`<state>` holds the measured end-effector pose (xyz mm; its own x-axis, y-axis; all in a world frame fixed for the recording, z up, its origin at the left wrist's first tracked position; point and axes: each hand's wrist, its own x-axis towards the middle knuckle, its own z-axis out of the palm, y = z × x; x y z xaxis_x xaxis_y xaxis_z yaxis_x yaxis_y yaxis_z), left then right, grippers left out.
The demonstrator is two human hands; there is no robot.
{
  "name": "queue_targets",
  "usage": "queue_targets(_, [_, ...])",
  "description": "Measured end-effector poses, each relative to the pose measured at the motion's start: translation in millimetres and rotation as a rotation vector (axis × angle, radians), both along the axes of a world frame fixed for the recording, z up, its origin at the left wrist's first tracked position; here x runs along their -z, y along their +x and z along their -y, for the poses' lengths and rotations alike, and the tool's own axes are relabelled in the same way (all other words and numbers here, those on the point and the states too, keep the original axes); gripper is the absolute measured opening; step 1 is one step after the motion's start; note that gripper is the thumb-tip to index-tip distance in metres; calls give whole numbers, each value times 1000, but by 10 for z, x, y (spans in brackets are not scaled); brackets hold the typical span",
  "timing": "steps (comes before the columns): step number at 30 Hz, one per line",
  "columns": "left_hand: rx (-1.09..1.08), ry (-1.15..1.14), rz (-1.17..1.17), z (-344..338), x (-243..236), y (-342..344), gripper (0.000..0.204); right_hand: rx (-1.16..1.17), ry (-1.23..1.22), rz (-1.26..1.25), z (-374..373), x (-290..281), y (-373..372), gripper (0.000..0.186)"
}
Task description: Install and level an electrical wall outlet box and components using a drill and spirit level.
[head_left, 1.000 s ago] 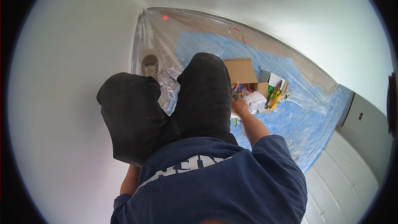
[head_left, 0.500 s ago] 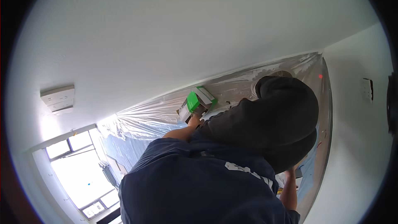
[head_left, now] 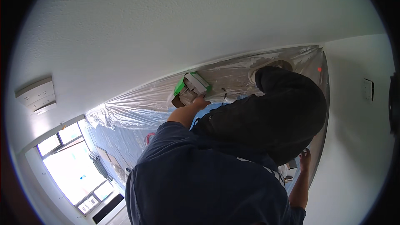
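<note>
Box (head_left: 199, 82) near floor (head_left: 233, 81) edge — likely light, bendy; hold sides. Left hand (head_left: 201, 102) by box, right hand (head_left: 305, 159) apart — can't tell grips.

Room seemingly under renovation: plastic sheeting (head_left: 141, 103) laid underfoot, white wall (head_left: 175, 25), bright window (head_left: 71, 166).

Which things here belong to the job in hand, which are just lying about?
Likely in use:
open green-and-white box, left hand at its edge
small pale item at the right hand, too small to identify

Likely just about:
red coil
plastic sheeting over the floor
</note>
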<state>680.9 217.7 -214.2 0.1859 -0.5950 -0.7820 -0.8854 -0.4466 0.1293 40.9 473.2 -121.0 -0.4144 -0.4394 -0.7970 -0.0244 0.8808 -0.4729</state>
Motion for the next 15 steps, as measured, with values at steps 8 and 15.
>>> queue_targets(8, [152,-171,-161,199,-92,-466,35,-117,113,-59,-366,-55,28,32])
queue_targets(15, [760,-421,115,57,-103,-453,36,-86,121,-13,-318,-30,33,32])
